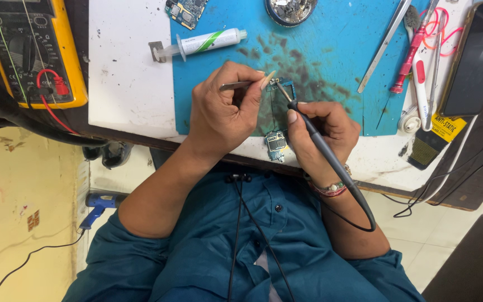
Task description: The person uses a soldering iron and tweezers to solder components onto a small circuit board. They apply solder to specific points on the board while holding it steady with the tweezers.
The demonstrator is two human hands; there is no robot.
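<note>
My left hand pinches metal tweezers, their tips reaching a small circuit board on the blue work mat. My right hand grips a dark soldering iron like a pen, its tip touching the same board just beside the tweezers. The iron's cable loops down past my wrist. The lower end of the board shows between my two hands at the table's front edge.
A flux syringe lies at the mat's top left, another circuit board and a round tin behind. Tweezers, brushes and a pink tool lie right, by a dark phone. A yellow multimeter sits left.
</note>
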